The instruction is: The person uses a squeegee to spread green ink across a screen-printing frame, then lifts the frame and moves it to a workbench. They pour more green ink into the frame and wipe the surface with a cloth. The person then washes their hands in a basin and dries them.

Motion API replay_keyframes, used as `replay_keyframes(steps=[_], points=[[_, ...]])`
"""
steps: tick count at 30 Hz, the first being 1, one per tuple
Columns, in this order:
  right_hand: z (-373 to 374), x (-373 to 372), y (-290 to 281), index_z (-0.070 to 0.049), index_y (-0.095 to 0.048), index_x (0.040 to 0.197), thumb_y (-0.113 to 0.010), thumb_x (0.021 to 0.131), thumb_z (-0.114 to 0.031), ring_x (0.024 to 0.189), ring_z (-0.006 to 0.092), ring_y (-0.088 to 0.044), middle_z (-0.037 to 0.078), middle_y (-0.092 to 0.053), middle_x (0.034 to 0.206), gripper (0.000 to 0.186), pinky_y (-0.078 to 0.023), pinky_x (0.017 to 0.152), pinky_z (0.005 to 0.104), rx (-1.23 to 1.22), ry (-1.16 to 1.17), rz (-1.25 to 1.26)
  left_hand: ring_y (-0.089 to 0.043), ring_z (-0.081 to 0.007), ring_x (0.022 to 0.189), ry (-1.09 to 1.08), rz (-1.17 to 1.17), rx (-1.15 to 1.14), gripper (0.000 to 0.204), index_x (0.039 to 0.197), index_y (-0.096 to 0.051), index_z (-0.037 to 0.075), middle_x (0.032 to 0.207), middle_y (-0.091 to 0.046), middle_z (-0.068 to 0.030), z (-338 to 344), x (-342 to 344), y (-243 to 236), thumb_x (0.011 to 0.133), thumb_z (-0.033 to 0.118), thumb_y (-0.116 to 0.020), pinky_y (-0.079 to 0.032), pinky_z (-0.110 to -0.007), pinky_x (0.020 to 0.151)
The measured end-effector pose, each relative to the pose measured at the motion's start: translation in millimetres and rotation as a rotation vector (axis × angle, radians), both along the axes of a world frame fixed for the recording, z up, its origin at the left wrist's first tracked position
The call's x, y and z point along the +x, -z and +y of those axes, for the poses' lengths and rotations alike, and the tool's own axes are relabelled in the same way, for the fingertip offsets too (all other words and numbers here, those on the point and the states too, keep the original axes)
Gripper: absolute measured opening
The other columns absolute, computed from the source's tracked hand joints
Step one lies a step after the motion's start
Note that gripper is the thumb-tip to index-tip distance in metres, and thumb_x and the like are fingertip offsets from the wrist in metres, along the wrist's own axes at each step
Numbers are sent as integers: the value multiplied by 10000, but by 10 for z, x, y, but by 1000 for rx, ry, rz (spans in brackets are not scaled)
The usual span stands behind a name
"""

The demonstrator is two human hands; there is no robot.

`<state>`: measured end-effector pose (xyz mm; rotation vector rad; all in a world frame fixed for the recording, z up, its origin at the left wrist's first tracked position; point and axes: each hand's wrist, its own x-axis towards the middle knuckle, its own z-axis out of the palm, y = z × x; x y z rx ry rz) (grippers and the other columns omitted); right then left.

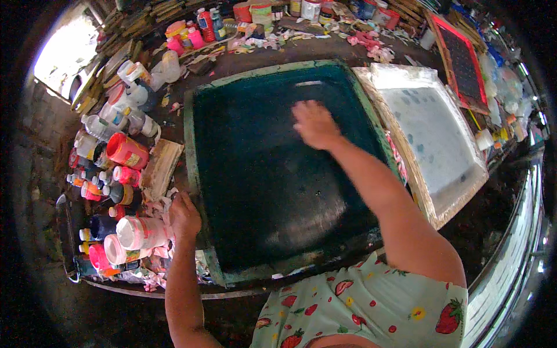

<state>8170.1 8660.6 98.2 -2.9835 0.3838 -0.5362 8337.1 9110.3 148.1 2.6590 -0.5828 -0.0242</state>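
Note:
A large screen-printing frame (188,139) with a green-stained border and a dark mesh lies in front of me. My right hand (316,123) is on the upper middle of the mesh, palm down, fingers laid out and nothing visible in them. A short pale streak (308,83) shows on the mesh beyond the fingertips. My left hand (184,215) is beside the frame's left edge, near a wooden block (161,168) and crumpled pinkish rags (159,203). Its fingers are curled; what they hold, if anything, is hidden.
Many paint tubs, including a red one (126,151) and a whitish one (141,233), crowd the left side. A second frame with pale mesh (429,127) lies to the right, and a red-edged frame (461,64) leans behind it. Bottles (205,24) and scraps (270,42) line the back.

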Motion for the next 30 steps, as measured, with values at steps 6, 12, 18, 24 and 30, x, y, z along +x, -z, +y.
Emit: replay_keyframes(steps=[6,12,18,24,30], points=[[14,-296,57,-4,-623,1387,-657,1056,-395,1360,423,-535,204,-574,1458,513,-471,1127,589,-78,430,64,-709,-553,1039,40,4,-1,434,1196,-715,-4,1078,-759,-320,-54,-15,45,1163,320,-427,-546,-640,907],[2073,1023,-82,24,-596,1458,-648,1057,-470,1485,441,-455,229,-536,1568,639,-367,1247,617,-75,8,159,-713,-571,998,28,-68,-10,419,1113,-719,-22,1044,-752,-341,10,90,192,1149,301,-454,-556,-658,876],[2404,517,290,2,-545,1557,-597,1097,-409,1594,444,-377,222,-449,1704,619,-307,1308,611,16,-333,37,-708,-575,1011,122,-125,-141,426,1112,-723,-47,1042,-739,-365,-3,143,288,1152,283,-457,-550,-652,888],[690,-1519,92,-37,-487,1637,-531,1133,-426,1617,481,-351,221,-382,1756,638,-338,1295,607,-82,152,189,-708,-569,1050,128,-70,-96,438,1184,-714,-66,1107,-745,-358,-74,114,145,1156,283,-452,-550,-647,901],[533,-1535,-152,-56,-441,1673,-496,1148,-449,1622,494,-333,190,-368,1774,658,-297,1303,645,111,275,372,-721,-561,1028,115,-156,-23,452,1150,-715,-49,1098,-756,-346,197,411,567,1165,306,-437,-555,-659,882]])
